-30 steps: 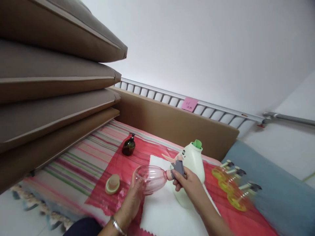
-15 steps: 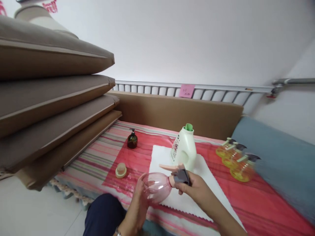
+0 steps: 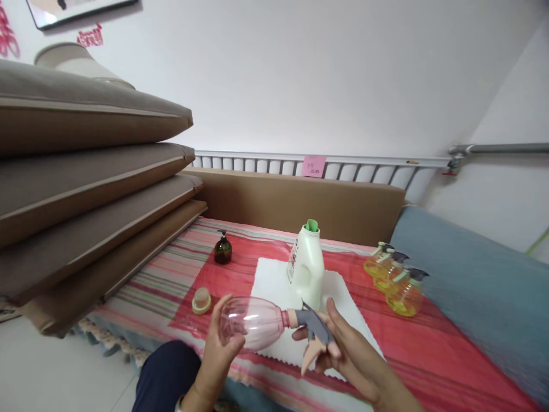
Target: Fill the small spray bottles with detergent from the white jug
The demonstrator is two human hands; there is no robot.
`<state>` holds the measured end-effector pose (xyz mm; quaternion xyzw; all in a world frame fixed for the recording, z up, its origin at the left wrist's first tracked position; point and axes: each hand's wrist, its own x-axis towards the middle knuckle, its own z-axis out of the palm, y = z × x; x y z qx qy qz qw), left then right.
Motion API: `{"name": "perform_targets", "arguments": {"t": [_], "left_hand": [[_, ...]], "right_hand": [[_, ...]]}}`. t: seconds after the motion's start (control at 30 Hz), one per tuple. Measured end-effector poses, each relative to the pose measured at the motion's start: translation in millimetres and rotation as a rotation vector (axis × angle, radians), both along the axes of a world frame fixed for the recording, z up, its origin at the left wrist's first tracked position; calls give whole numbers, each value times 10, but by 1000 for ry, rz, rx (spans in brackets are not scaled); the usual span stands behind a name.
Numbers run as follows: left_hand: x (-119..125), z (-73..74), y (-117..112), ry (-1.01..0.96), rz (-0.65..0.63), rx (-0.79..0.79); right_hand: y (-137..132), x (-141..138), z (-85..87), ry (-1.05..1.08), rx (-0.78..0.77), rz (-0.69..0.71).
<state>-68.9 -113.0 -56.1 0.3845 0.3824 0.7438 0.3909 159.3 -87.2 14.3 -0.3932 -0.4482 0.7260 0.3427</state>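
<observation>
A clear pink spray bottle (image 3: pixel 261 325) lies sideways in the air above the white cloth (image 3: pixel 268 274). My left hand (image 3: pixel 218 349) grips its rounded base, thumb on the near side and fingers behind. At the other end, my right hand (image 3: pixel 347 349) is around the grey and peach spray head (image 3: pixel 315 332), whose peach trigger points down toward me. The head sits at the bottle's neck; whether it is fully tightened I cannot tell. Behind the bottle stands a pale green detergent jug (image 3: pixel 309 266) with a green spout. A round pale cap (image 3: pixel 201 300) lies to the left.
A dark pump bottle (image 3: pixel 223 249) stands at the back left. Several spray bottles holding yellow liquid (image 3: pixel 403 297) stand at right on the red sheet (image 3: pixel 433 349). Stacked brown cushions (image 3: pixel 94 166) rise on the left, and a blue cushion (image 3: pixel 467 286) lines the right side.
The spray head has turned about the neck, its trigger swinging from the far side to the near side. My right hand has opened wider around it. The view has shifted slightly.
</observation>
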Motion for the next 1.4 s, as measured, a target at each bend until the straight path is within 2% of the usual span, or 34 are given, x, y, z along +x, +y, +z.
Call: {"name": "perform_targets", "arguments": {"t": [0.07, 0.13, 0.2, 0.33, 0.4, 0.43, 0.47, 0.53, 0.63, 0.7, 0.77, 0.8, 0.87, 0.97, 1.1, 1.2, 1.3, 1.4], "left_hand": [[-12, 18, -47, 73, -8, 26], [-27, 40, -57, 85, -48, 4], [-35, 49, -34, 24, -119, -88], [-7, 7, 13, -118, -292, -365], [13, -16, 8, -135, -347, -429], [19, -19, 2, -138, -349, -432], [21, -16, -5, -139, -338, -419], [12, 5, -13, -142, -265, -359], [-7, 34, -16, -92, -116, -239], [-4, 26, -20, 2, -9, -153], [10, 1, -27, 94, 63, -73], [18, -13, -29, 121, 85, -42], [23, -30, -25, 128, 83, -10], [1, -19, 2, 62, -24, -62], [-34, 16, 29, -44, -187, -210], [-42, 19, 32, -63, -255, -259], [-47, -7, 38, -37, -221, -217], [-52, -50, 37, 53, -103, -102]], "right_hand": [[-20, -28, -11, -15, 27, 8], [-20, -35, -11, -67, 156, -1], [-3, -13, -10, -190, 364, 23], [56, 95, -39, -506, 943, 61], [78, 152, -87, -550, 1095, 87], [85, 174, -119, -564, 1102, 81], [88, 191, -152, -582, 1073, 42], [82, 205, -215, -588, 932, -124], [41, 166, -272, -319, 510, -374], [-5, 100, -279, -68, 167, -328], [-56, 16, -270, 93, -39, -179], [-79, -24, -263, 130, -64, -128], [-110, -86, -248, 153, -13, -107], [-113, -104, -241, 83, 118, -120], [-53, -34, -246, -58, 250, -67], [-10, 13, -226, -138, 356, 2], [-7, -2, -215, -120, 372, -6], [-42, -104, -258, 36, 199, -130]]}}
